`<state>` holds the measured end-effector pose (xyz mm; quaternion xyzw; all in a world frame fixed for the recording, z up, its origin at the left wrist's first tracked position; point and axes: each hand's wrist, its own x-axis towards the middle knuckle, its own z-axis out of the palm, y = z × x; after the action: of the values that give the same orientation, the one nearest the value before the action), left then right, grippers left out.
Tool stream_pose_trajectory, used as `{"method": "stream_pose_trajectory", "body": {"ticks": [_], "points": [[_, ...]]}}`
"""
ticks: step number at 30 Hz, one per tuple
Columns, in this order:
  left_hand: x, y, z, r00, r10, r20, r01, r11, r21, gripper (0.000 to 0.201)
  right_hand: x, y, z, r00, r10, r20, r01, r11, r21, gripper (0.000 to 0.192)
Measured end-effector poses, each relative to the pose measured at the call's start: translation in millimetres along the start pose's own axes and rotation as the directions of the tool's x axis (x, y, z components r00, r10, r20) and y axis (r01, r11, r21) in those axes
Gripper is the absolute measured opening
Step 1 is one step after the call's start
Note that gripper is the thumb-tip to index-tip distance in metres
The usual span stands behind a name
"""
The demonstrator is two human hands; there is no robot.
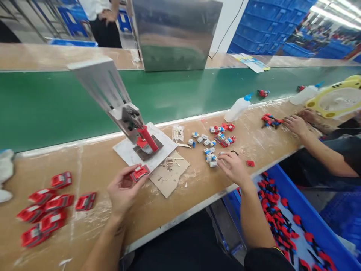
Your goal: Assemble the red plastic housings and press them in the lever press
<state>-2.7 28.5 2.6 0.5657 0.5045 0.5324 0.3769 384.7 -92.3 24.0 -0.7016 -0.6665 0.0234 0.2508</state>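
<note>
My left hand (123, 190) holds a small red toy car body (140, 172) by its edge, just in front of a hand press (128, 119) with a red handle (147, 137) on a white base plate. My right hand (232, 166) rests palm down on the bench with its fingertips on a small white and blue part (213, 163), at the near edge of a scatter of such parts (209, 145). Whether it grips the part I cannot tell.
Several finished red cars (47, 209) lie at the left. A cardboard scrap (168, 174) sits by the press. A blue bin (316, 222) of red parts stands below the bench edge. A co-worker's hands (296, 123) work at right, near a white bottle (238, 107). A green conveyor (56, 105) runs behind.
</note>
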Motion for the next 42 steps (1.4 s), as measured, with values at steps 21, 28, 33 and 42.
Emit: {"method": "stream_pose_trajectory", "body": {"ticks": [21,28,33,42], "points": [[-4.6,6.1,9.4,0.983,0.001,0.182,0.04,0.974,-0.222,0.043,80.7,-91.3,-6.3,0.937,-0.281,-0.209,0.346,0.646,0.681,0.034],[-7.5,3.7,2.3,0.978,0.083,0.189,-0.038,0.973,-0.228,0.045,95.7,-166.0,37.1,0.902,-0.407,-0.146,0.301,0.346,0.889,0.028],[-8.5,6.9,0.2,0.957,0.114,0.268,-0.026,0.95,-0.312,0.042,82.2,-162.9,55.7,0.943,-0.332,0.029,0.071,0.284,0.956,0.036],[-6.7,5.2,1.1,0.944,0.138,0.299,-0.028,0.938,-0.346,0.045,82.6,-157.9,63.6,0.924,-0.381,0.03,0.161,0.457,0.875,0.039]]}}
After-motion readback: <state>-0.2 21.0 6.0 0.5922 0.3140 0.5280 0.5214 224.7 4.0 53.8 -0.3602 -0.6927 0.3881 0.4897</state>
